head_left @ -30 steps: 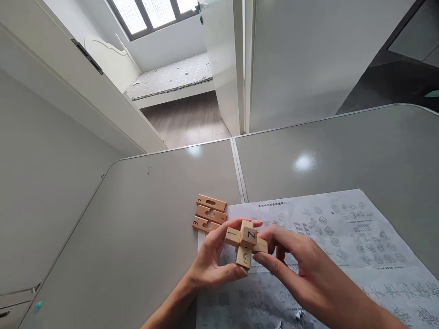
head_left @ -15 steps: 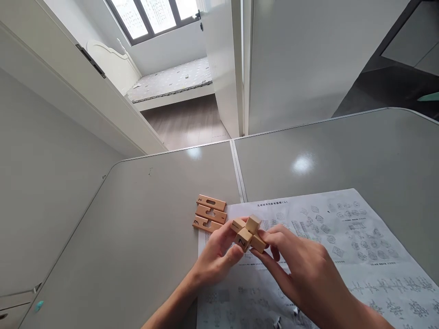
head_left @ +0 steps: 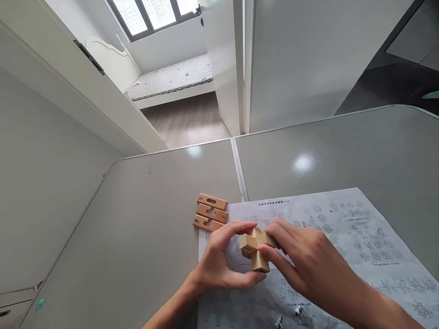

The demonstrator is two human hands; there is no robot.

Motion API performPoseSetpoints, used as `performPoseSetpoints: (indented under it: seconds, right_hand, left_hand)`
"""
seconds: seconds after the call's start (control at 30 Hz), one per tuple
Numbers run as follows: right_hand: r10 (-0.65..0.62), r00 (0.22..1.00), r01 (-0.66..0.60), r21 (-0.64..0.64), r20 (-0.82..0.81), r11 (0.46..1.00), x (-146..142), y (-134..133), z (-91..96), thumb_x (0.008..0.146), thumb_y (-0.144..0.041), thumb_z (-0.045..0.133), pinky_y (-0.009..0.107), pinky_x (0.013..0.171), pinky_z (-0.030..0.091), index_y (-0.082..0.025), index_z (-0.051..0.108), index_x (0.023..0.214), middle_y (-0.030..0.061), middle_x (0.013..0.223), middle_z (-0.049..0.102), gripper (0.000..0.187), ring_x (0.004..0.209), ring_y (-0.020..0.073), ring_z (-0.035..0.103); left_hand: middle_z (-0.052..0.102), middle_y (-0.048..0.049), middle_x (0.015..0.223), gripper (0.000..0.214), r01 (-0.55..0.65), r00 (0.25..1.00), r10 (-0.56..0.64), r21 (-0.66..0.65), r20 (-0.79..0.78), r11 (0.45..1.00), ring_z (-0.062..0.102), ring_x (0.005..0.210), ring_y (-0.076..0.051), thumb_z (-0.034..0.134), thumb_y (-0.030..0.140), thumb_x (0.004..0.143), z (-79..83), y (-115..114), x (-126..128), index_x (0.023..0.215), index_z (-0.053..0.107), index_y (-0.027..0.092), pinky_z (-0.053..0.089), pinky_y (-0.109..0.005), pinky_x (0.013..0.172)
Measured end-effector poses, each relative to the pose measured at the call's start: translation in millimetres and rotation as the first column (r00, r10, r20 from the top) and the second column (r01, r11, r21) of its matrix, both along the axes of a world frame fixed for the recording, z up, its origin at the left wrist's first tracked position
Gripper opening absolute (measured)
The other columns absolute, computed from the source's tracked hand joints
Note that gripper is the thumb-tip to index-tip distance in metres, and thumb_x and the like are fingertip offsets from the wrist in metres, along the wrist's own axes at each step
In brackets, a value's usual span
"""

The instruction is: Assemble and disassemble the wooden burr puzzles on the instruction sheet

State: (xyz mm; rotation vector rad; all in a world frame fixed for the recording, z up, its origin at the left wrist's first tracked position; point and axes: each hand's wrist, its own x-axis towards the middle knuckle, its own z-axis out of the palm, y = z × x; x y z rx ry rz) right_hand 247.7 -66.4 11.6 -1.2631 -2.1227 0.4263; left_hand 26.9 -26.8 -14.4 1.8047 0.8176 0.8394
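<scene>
A light wooden burr puzzle (head_left: 259,260), made of crossed square blocks, is held up between my two hands above the printed sheet. My left hand (head_left: 219,260) grips it from the left, index finger at its far end and thumb at its near end. From the right, my right hand (head_left: 302,256) pinches one arm of the puzzle between thumb and fingers. Three flat reddish wooden pieces with cut-out slots and painted numbers lie side by side left of the puzzle: an upper piece (head_left: 219,203), a middle piece (head_left: 202,210) and a lower piece (head_left: 215,226).
A large paper sheet (head_left: 363,237) printed with puzzle diagrams covers the right front of the grey table (head_left: 154,228). Small torn scraps (head_left: 298,311) lie at its near part. Beyond the table stand a door (head_left: 224,68) and a bed (head_left: 174,77).
The puzzle has been turned in my hands and moved slightly nearer and to the right. My left fingers have shifted to its far and near ends. The flat pieces stay put.
</scene>
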Motion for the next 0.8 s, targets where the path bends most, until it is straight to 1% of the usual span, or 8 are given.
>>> performPoseSetpoints:
  seconds: [0.1,0.17,0.23,0.4,0.53,0.6,0.67,0.8]
  right_hand:
    - [0.019,1.0,-0.019,0.025,-0.007,1.0,-1,-2,-0.7,0.116,-0.031,0.041,0.026,0.053,0.037,-0.024,0.05,0.093,-0.0027,0.076,0.058,0.026,0.057,0.0128,0.054]
    - [0.022,0.999,-0.021,0.017,-0.03,1.0,-2,-3,-1.3,0.116,-0.031,0.041,0.025,0.055,0.037,-0.023,0.05,0.093,-0.003,0.076,0.058,0.026,0.058,0.0124,0.054]
    - [0.019,0.999,-0.019,0.002,-0.047,1.0,-3,-4,-2.0,0.116,-0.031,0.043,0.025,0.055,0.036,-0.023,0.05,0.091,-0.0038,0.074,0.056,0.027,0.057,0.012,0.053]
    - [0.007,0.998,-0.01,-0.049,-0.066,0.999,-4,-5,-4.6,0.114,-0.033,0.046,0.025,0.054,0.033,-0.023,0.049,0.085,-0.0047,0.069,0.052,0.031,0.053,0.0114,0.049]
    - [-0.025,0.997,0.017,-0.095,-0.078,0.995,-4,-8,-6.3,0.114,-0.036,0.045,0.026,0.053,0.034,-0.024,0.05,0.082,-0.0044,0.067,0.054,0.034,0.052,0.0114,0.048]
    - [-0.054,0.993,0.037,-0.153,-0.103,0.987,-5,-9,-6.5,0.114,-0.039,0.044,0.025,0.051,0.036,-0.024,0.049,0.082,-0.0046,0.067,0.055,0.036,0.05,0.0113,0.048]
    - [-0.098,0.986,0.062,-0.243,-0.137,0.968,-8,-11,-6.7,0.114,-0.044,0.043,0.024,0.049,0.036,-0.025,0.047,0.08,-0.0052,0.064,0.055,0.04,0.049,0.0111,0.048]
    - [-0.183,0.968,0.095,-0.42,-0.172,0.902,-14,-16,-8.5,0.114,-0.053,0.038,0.024,0.048,0.037,-0.025,0.043,0.076,-0.0049,0.061,0.056,0.048,0.049,0.0125,0.049]
  left_hand:
    - [0.073,-0.0091,0.112,0.07,0.019,1.0,-0.019,0.003,0.012,1.0,0.069,0.099,-0.026,0.088,0.032,0.069,0.5,0,1,0.135,0.069,0.021,0.059,-0.037,0.092]
    - [0.072,-0.009,0.109,0.068,0.036,0.999,-0.037,0.005,0.025,0.999,0.067,0.096,-0.025,0.09,0.041,0.07,1.0,0,1,0.132,0.071,0.02,0.058,-0.037,0.089]
    - [0.072,-0.009,0.107,0.066,0.038,0.999,-0.038,0.013,0.025,0.999,0.066,0.094,-0.024,0.09,0.045,0.07,1.8,1,1,0.129,0.072,0.02,0.057,-0.037,0.087]
    - [0.07,-0.0081,0.105,0.065,0.017,0.999,-0.016,0.04,-0.038,0.999,0.065,0.092,-0.024,0.088,0.039,0.068,2.9,0,-1,0.127,0.071,0.021,0.056,-0.036,0.084]
    - [0.068,-0.0061,0.105,0.067,0.028,0.998,-0.022,0.117,-0.052,0.993,0.065,0.09,-0.022,0.09,0.038,0.068,1.1,-1,-1,0.129,0.068,0.022,0.056,-0.033,0.082]
    - [0.067,-0.0053,0.105,0.068,0.014,0.997,-0.002,0.164,-0.075,0.986,0.065,0.09,-0.021,0.091,0.034,0.068,-0.3,-1,0,0.131,0.066,0.023,0.057,-0.033,0.082]
    - [0.066,-0.0056,0.107,0.069,-0.017,0.994,0.04,0.22,-0.101,0.975,0.066,0.092,-0.021,0.09,0.031,0.07,-1.9,-2,1,0.133,0.064,0.024,0.058,-0.032,0.082]
    - [0.067,-0.0069,0.113,0.073,-0.044,0.992,0.081,0.331,-0.099,0.943,0.068,0.096,-0.022,0.088,0.027,0.073,-4.3,-3,3,0.139,0.058,0.026,0.059,-0.032,0.083]
